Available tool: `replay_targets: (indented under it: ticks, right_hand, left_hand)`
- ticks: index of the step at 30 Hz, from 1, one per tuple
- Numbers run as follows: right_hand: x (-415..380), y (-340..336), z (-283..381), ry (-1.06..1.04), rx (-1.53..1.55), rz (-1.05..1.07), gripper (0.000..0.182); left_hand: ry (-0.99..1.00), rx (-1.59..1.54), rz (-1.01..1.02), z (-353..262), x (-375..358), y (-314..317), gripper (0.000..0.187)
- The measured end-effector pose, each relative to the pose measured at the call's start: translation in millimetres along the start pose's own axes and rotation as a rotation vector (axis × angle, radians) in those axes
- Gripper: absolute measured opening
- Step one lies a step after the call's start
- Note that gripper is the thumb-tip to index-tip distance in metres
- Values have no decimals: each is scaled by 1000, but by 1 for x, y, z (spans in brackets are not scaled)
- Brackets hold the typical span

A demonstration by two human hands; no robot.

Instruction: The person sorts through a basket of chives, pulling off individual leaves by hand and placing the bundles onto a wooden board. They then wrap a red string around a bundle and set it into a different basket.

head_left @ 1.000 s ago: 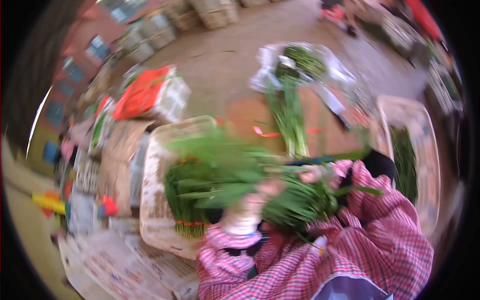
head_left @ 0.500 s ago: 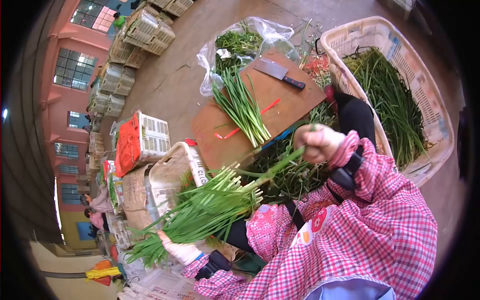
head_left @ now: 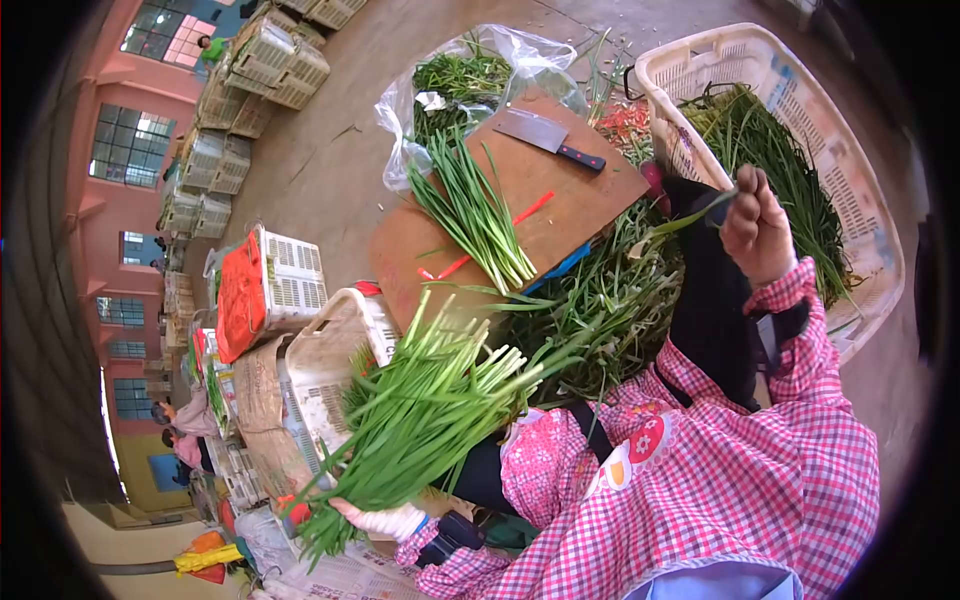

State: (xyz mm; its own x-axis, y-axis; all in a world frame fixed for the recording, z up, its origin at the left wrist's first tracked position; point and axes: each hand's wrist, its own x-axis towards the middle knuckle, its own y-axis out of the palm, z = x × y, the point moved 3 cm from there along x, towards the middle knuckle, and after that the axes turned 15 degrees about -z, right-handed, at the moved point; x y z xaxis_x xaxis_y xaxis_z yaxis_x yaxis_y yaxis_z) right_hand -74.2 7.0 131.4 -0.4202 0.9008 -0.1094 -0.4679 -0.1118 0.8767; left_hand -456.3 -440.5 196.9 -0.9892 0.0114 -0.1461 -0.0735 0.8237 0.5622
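Observation:
My left hand (head_left: 385, 520) is closed around the leafy end of a large bunch of garlic chives (head_left: 430, 400), whose pale stem ends point up and to the right. Raised near the big crate, my right hand (head_left: 756, 225) pinches a loose chive leaf (head_left: 690, 220) that trails leftward, apart from the bunch. On the brown board (head_left: 415, 260) lies a smaller pile of garlic chives (head_left: 470, 205) across a red strip (head_left: 533, 208). A cleaver (head_left: 550, 138) with a dark handle rests farther back on the board.
A large white crate (head_left: 680, 150) of greens stands at right. Loose leaves (head_left: 610, 310) heap below the board. Behind it sits a clear plastic bag (head_left: 395, 135) of greens. A white basket (head_left: 310, 370) and stacked crates (head_left: 275, 60) are at left, with people farther off.
My right hand has moved up and to the right, drawing a leaf away from the bunch. The bunch in my left hand has shifted slightly right and is tilted more steeply.

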Motion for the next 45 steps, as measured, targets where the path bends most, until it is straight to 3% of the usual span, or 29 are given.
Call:
replay_targets:
  ticks: [1,3,5,6,8,11,13,15,17,18,19,21,22,23,25,28,30,31,32,33,35,36,39,40,41,42,43,44,45]
  right_hand:
    - [-8,10,10,-21,-412,85,44]
    - [-26,40,4,142,-1360,354,59]
    - [-41,60,-21,-60,-2034,688,67]
    - [-48,63,-36,56,-1831,669,65]
    - [-59,70,-76,318,-1489,581,64]
    - [-74,84,-140,741,-958,309,67]
    - [-68,84,-190,568,-882,258,53]
    - [-79,94,-238,888,-411,228,33]
    - [-89,109,-261,1029,103,31,25]
    - [-91,106,-256,1034,134,146,21]
    - [-87,105,-244,1002,138,480,22]
    - [-99,96,-219,881,-270,495,30]
    - [-101,93,-209,902,-406,639,36]
    - [-101,87,-192,1023,-607,633,32]
    - [-96,67,-177,1007,-754,782,29]
    - [-83,55,-155,837,-975,980,33]
    - [-68,48,-127,761,-1193,1083,35]
    - [-62,38,-109,653,-1306,1035,34]
    - [-52,30,-95,634,-1512,1033,32]
    - [-47,33,-78,563,-1651,929,33]
    - [-45,42,-67,333,-2063,1187,34]
    - [-44,30,-73,334,-2058,1195,34]
    - [-43,-1,-78,282,-2250,1478,30]
    - [-39,0,-72,254,-2253,1504,28]
    - [-36,0,-68,231,-2248,1538,25]
    - [-31,-33,-69,-83,-2143,1591,19]
    - [-24,-67,-80,-36,-2101,1605,30]
    - [-29,-19,-73,124,-2251,1571,39]
    - [-36,30,-64,292,-2396,1523,49]
  left_hand:
    - [67,-35,-4,-3,2,-1,53]
    - [44,-13,-72,-3,-3,1,57]
    - [262,-5,-243,-5,-4,10,52]
    - [258,-8,-234,-4,4,0,52]
    - [125,-125,-5,1,24,-26,50]
    - [225,-140,-62,7,0,8,49]
    - [161,-225,-24,10,2,11,50]
    - [41,-161,103,15,-8,31,53]
    - [-14,-230,148,18,-8,42,56]
    - [115,-162,20,17,-12,51,56]
    - [243,-96,-111,17,-15,57,57]
    - [331,-111,-150,15,6,45,57]
    - [181,-191,30,8,43,27,57]
    - [28,-268,209,2,64,21,57]
    - [-5,-242,295,-5,70,31,55]
    - [-78,-180,465,-2,64,55,51]
    - [-59,-385,534,-2,51,74,50]
    - [-49,-492,571,-3,48,79,49]
    - [-47,-302,465,-10,62,62,51]
    - [-47,-306,463,-15,75,54,51]
    - [-59,-455,473,-29,104,34,52]
    - [-62,-529,480,-36,118,25,52]
    - [-90,-760,512,-43,143,12,52]
    - [343,-238,342,-42,113,38,49]
    - [339,-237,334,-44,99,42,49]
    - [-287,-750,582,-42,87,50,50]
    - [-949,-1233,797,-47,70,59,52]
    - [-1111,-1351,823,-42,52,77,49]
    - [-1098,-1349,832,-45,51,76,49]
